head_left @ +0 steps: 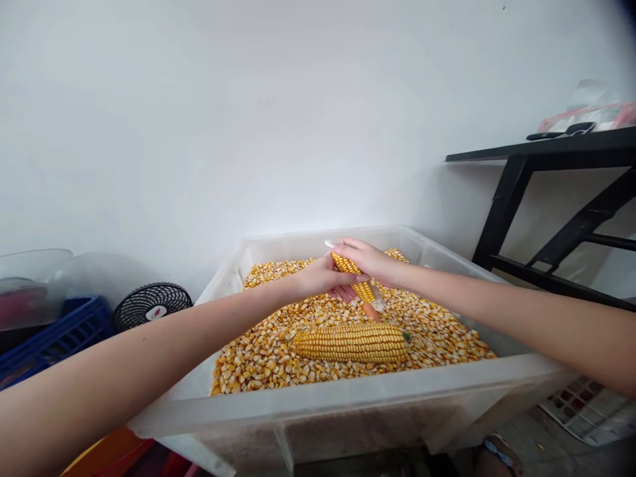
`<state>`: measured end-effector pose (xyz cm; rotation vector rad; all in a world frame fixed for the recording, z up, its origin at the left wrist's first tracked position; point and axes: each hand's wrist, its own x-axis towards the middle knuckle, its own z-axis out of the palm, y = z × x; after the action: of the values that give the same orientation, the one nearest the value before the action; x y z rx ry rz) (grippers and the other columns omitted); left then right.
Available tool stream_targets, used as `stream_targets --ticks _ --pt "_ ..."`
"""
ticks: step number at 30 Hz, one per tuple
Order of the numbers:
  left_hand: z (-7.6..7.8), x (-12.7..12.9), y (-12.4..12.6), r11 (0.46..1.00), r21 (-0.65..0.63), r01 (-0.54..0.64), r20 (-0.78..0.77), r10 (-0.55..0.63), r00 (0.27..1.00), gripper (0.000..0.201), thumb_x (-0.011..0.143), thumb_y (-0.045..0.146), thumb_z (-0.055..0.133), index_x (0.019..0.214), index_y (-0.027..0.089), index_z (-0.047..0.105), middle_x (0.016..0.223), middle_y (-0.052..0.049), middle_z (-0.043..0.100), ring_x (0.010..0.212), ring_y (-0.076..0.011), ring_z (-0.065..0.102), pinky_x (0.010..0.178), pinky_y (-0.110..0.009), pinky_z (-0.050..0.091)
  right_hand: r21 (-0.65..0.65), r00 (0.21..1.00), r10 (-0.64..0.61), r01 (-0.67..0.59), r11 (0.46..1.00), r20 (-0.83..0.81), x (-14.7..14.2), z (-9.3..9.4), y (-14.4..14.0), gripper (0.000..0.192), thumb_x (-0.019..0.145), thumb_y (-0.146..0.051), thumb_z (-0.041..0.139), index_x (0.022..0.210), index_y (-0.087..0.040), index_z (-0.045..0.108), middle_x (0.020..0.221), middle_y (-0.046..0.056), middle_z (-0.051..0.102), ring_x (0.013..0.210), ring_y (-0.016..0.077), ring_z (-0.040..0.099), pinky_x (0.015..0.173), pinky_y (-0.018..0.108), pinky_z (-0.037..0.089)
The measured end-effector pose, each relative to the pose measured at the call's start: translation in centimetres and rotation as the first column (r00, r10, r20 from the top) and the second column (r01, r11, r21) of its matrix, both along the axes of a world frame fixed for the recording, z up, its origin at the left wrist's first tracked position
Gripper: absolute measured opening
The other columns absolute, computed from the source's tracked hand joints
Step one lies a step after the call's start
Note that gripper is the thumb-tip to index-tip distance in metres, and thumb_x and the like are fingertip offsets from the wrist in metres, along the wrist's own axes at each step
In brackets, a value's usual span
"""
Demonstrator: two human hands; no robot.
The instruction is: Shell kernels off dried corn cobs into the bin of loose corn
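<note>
A clear plastic bin [348,391] in front of me holds a bed of loose yellow corn kernels [263,351]. Both my hands are over its far half, wrapped around one partly stripped corn cob [358,286] that tilts down to the right, its bare orange end showing. My left hand [320,277] grips the cob from the left. My right hand [365,257] closes over its upper end. A whole corn cob [350,342] with all its kernels lies flat on the kernels just in front of my hands.
A white wall stands behind the bin. A black metal table [551,151] with items on top is at the right. At the left are a small black fan [152,303], a blue crate [54,334] and a clear container [34,281]. Orange plastic [106,454] shows at the lower left.
</note>
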<state>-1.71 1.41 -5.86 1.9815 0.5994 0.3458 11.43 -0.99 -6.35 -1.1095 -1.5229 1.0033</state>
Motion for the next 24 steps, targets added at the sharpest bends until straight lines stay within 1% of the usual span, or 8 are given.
stream_targets --ticks 1,3,6,8,10,14,19,24 --pt "0.01 -0.01 0.01 1.0 0.003 -0.002 0.001 0.002 1.0 0.039 0.07 0.041 0.062 0.09 0.008 0.055 0.074 -0.013 0.066 0.065 -0.0167 0.063 0.063 -0.031 0.05 0.017 1.0 0.009 -0.009 1.0 -0.007 -0.01 0.0 0.02 0.034 0.073 -0.052 0.05 0.073 -0.018 0.053 0.056 0.0 0.059 0.05 0.0145 0.054 0.047 0.027 0.043" --pt "0.04 -0.04 -0.01 1.0 0.0 -0.006 0.007 0.006 1.0 0.041 0.069 0.04 0.063 0.093 0.009 0.054 0.073 -0.012 0.066 0.064 -0.017 0.063 0.061 -0.031 0.05 -0.013 0.996 0.091 -0.091 0.996 -0.017 0.05 -0.05 0.09 0.034 0.077 -0.051 0.043 0.075 -0.018 0.052 0.054 0.0 0.058 0.047 0.0155 0.053 0.045 0.028 0.042" --pt "0.07 -0.08 -0.03 1.0 -0.01 -0.008 0.018 0.008 1.0 0.043 0.069 0.038 0.065 0.098 0.01 0.051 0.072 -0.01 0.066 0.063 -0.0168 0.063 0.06 -0.03 0.05 -0.066 0.983 0.174 -0.177 0.982 -0.056 0.24 -0.19 0.18 0.043 0.079 -0.055 0.034 0.07 -0.017 0.053 0.048 0.002 0.057 0.042 0.0168 0.052 0.043 0.031 0.042" --pt "0.03 -0.09 0.01 1.0 -0.01 -0.011 0.021 0.011 1.0 0.044 0.068 0.038 0.065 0.098 0.01 0.051 0.073 -0.01 0.066 0.064 -0.0165 0.063 0.06 -0.03 0.05 -0.112 0.959 0.277 -0.283 0.953 -0.065 0.34 -0.29 0.19 0.053 0.079 -0.061 0.028 0.066 -0.016 0.054 0.048 0.004 0.057 0.042 0.0174 0.052 0.043 0.032 0.042" --pt "-0.02 -0.08 0.05 1.0 -0.007 -0.015 0.012 0.015 1.0 0.043 0.068 0.037 0.066 0.097 0.01 0.052 0.076 -0.011 0.066 0.065 -0.0164 0.063 0.06 -0.03 0.05 -0.136 0.943 0.324 -0.331 0.934 -0.07 0.36 -0.38 0.17 0.053 0.077 -0.062 0.03 0.067 -0.016 0.054 0.05 0.005 0.058 0.042 0.017 0.052 0.043 0.031 0.042" --pt "-0.03 -0.14 0.03 1.0 -0.007 -0.009 -0.012 0.009 1.0 0.041 0.069 0.039 0.064 0.095 0.008 0.052 0.075 -0.012 0.066 0.066 -0.0172 0.063 0.061 -0.03 0.05 -0.073 0.981 0.18 -0.185 0.98 -0.076 0.34 -0.43 0.13 0.035 0.075 -0.051 0.048 0.083 -0.018 0.052 0.058 0.001 0.06 0.048 0.0149 0.055 0.044 0.027 0.043" --pt "0.24 -0.39 -0.13 0.998 -0.06 0.001 0.007 -0.001 1.0 0.052 0.068 0.038 0.065 0.107 0.011 0.043 0.076 -0.011 0.066 0.064 -0.017 0.064 0.065 -0.034 0.05 -0.023 0.991 0.106 -0.108 0.994 -0.078 0.56 -0.42 0.44 0.034 0.079 -0.048 0.044 0.085 -0.015 0.054 0.071 0.003 0.063 0.064 0.0142 0.058 0.06 0.027 0.047" --pt "0.46 -0.5 -0.14 0.997 -0.072 0.013 -0.007 -0.014 1.0 0.048 0.071 0.038 0.063 0.106 0.012 0.044 0.069 -0.009 0.066 0.065 -0.0179 0.064 0.065 -0.034 0.05 -0.055 0.989 0.086 -0.093 0.994 -0.116 0.72 -0.6 0.88 0.037 0.081 -0.049 0.041 0.083 -0.015 0.056 0.068 0.003 0.063 0.06 0.0141 0.057 0.058 0.027 0.047"
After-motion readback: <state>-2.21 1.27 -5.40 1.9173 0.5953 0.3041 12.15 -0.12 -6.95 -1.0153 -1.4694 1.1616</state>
